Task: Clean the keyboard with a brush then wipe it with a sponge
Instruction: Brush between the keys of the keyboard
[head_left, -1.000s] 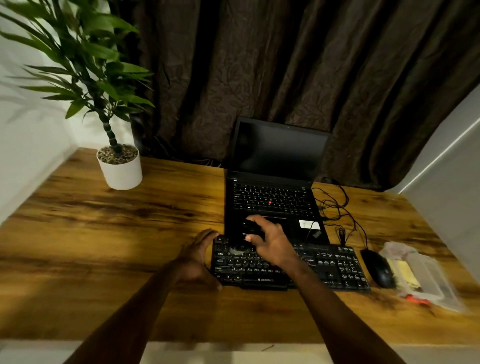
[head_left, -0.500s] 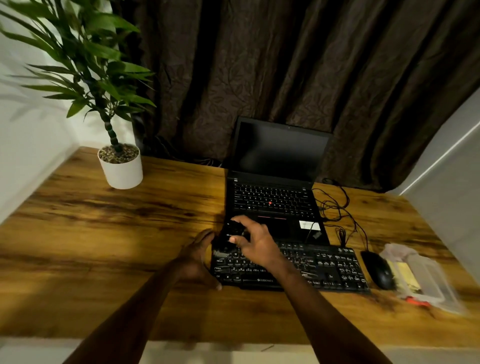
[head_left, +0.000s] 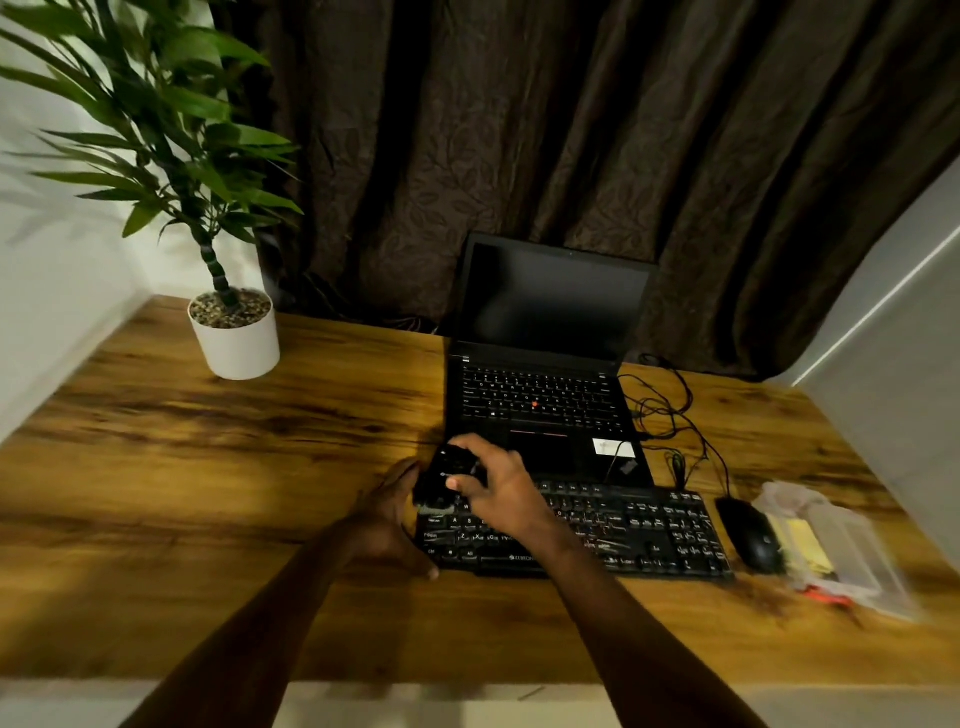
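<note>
Probably home desk: laptop (head_left: 540, 384); curtain (head_left: 571, 130)

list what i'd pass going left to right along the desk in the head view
plant pot → left hand → keyboard → mouse → clear plastic case. Left out: the laptop, right hand and brush, which overlap the keyboard.

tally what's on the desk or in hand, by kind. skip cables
Keyboard: 1
Laptop: 1
Mouse: 1
Brush: 1, held in the right hand
Potted plant: 1
Plastic box: 1, contents too blurred to count
Total: 6
</note>
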